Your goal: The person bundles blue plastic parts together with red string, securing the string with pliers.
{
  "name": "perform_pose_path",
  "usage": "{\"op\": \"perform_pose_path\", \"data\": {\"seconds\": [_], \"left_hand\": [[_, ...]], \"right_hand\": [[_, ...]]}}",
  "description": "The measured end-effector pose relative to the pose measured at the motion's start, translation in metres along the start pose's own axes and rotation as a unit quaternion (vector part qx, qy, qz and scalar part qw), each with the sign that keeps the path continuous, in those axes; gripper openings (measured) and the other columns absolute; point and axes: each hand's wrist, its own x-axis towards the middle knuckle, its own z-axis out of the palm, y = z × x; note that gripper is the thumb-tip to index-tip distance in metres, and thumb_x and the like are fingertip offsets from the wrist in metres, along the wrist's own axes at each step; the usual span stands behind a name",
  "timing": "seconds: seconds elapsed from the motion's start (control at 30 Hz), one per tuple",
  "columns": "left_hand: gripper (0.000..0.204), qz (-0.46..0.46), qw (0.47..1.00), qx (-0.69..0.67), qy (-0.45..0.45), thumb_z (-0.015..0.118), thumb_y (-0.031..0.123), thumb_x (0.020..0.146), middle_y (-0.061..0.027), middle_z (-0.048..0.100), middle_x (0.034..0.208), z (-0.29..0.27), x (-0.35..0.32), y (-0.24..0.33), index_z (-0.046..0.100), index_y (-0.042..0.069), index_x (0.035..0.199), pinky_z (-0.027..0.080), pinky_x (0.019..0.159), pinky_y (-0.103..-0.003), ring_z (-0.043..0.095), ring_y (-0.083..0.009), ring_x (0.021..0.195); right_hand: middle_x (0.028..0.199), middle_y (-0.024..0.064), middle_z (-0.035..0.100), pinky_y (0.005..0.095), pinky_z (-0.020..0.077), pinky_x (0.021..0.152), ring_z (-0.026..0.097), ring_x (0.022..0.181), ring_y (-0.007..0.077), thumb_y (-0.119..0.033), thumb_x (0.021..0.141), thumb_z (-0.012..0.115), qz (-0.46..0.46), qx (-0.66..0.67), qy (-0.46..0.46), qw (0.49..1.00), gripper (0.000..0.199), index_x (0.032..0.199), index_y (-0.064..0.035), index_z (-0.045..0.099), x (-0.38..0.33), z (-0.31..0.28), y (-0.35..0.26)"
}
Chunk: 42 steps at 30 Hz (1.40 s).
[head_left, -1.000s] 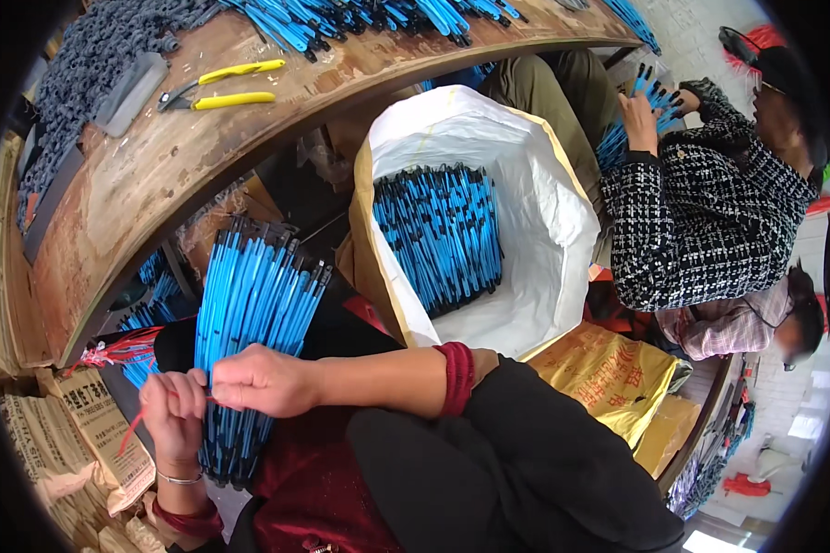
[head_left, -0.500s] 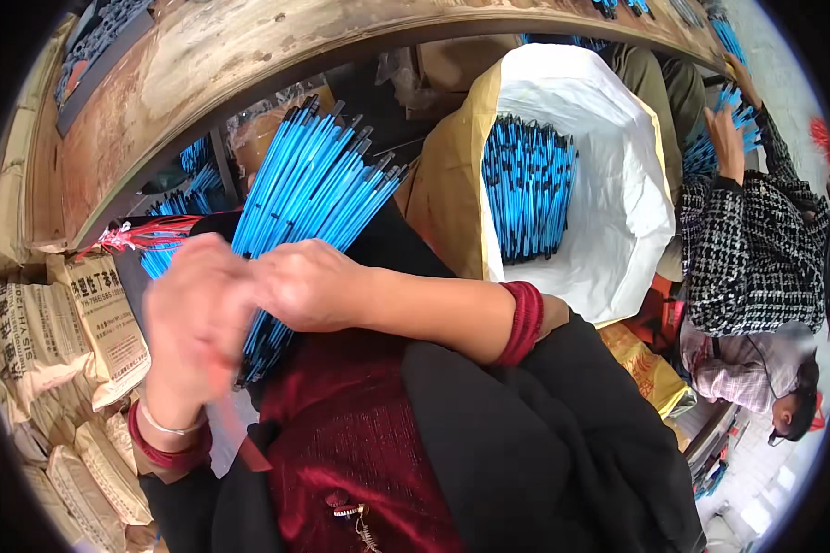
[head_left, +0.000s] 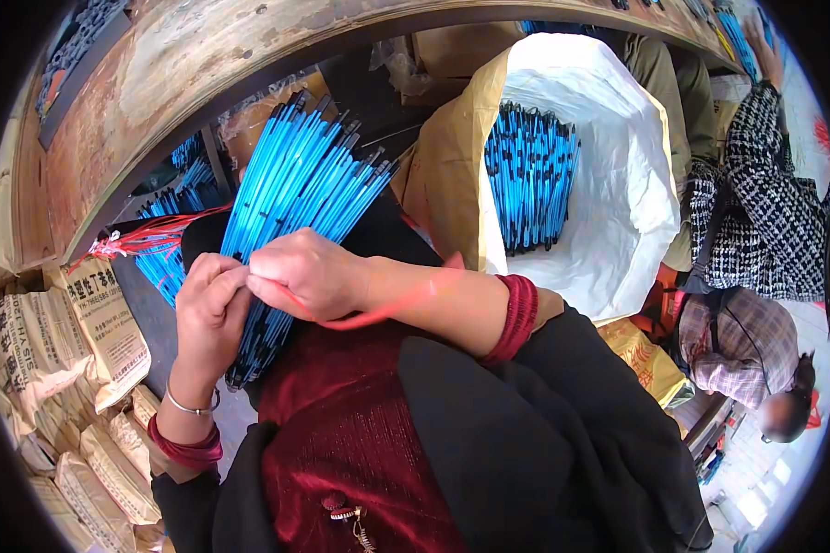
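Note:
A fanned bundle of thin blue rods [head_left: 290, 175] with black ends lies across my lap, its lower part passing under my hands. My left hand [head_left: 210, 300] is closed, its fingertips pinched against those of my right; what they grip is hidden. My right hand [head_left: 300, 276] is closed over the bundle with a red ribbon [head_left: 373, 316] coming out of it. The loose end of this ribbon curves across my right forearm. Whether the ribbon circles the rods is hidden by my hands.
A large white-lined sack [head_left: 650, 175] at the right holds more blue rods [head_left: 530, 180]. Red ribbons [head_left: 161, 232] lie over rods at my left. Beyond is a curved wooden table edge [head_left: 221, 83]; paper sacks [head_left: 111, 323] stand left. A co-worker [head_left: 765, 184] sits at the right.
My left hand, blurred before, now shows sharply at my right hand's fingertips. The red ribbon end has swung from beside my left wrist to across my right forearm. The co-worker's arm reaches farther away.

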Motion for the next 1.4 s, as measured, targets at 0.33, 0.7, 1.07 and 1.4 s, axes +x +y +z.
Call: {"op": "perform_pose_path", "data": {"seconds": [0.33, 0.7, 1.07, 1.4], "left_hand": [[0.005, 0.169, 0.961, -0.199, -0.092, 0.059, -0.001, 0.072, -0.0066, 0.056, 0.068, -0.006, 0.019, -0.006, 0.058, 0.003, 0.075, 0.039, 0.065, -0.031, 0.057, -0.0223, 0.072], [0.009, 0.021, 0.978, -0.206, 0.01, 0.056, 0.008, 0.08, -0.0074, 0.052, 0.063, 0.008, 0.015, -0.014, 0.055, 0.001, 0.074, 0.036, 0.058, -0.029, 0.048, -0.0207, 0.06], [0.013, 0.074, 0.983, -0.164, 0.021, 0.053, 0.011, 0.084, -0.011, 0.059, 0.077, 0.002, 0.008, -0.002, 0.059, 0.0, 0.082, 0.041, 0.06, -0.031, 0.054, -0.0218, 0.067], [0.011, -0.014, 0.951, -0.308, -0.021, 0.055, 0.007, 0.083, -0.0105, 0.062, 0.077, -0.006, 0.003, -0.016, 0.061, -0.001, 0.082, 0.044, 0.065, -0.028, 0.057, -0.02, 0.07]], "right_hand": [[0.067, 0.0072, 0.058, 0.0298, 0.0429, 0.05, 0.053, 0.052, 0.0166, -0.017, 0.094, 0.047, 0.18, 0.311, 0.003, 0.933, 0.023, 0.078, -0.0015, 0.052, -0.007, -0.028, -0.006], [0.066, 0.0112, 0.046, 0.037, 0.0422, 0.054, 0.05, 0.06, 0.0298, -0.006, 0.087, 0.051, 0.022, -0.024, 0.062, 0.998, 0.014, 0.075, 0.0004, 0.049, -0.02, -0.006, -0.019], [0.07, 0.0106, 0.049, 0.0382, 0.0445, 0.057, 0.054, 0.065, 0.0274, -0.008, 0.078, 0.055, -0.204, -0.103, 0.164, 0.96, 0.009, 0.076, -0.0019, 0.049, 0.041, -0.008, -0.055], [0.071, 0.0059, 0.056, 0.0399, 0.0426, 0.051, 0.058, 0.065, 0.0254, -0.014, 0.08, 0.057, 0.119, -0.154, -0.029, 0.98, 0.008, 0.082, -0.0061, 0.055, -0.001, -0.018, -0.059]]}}
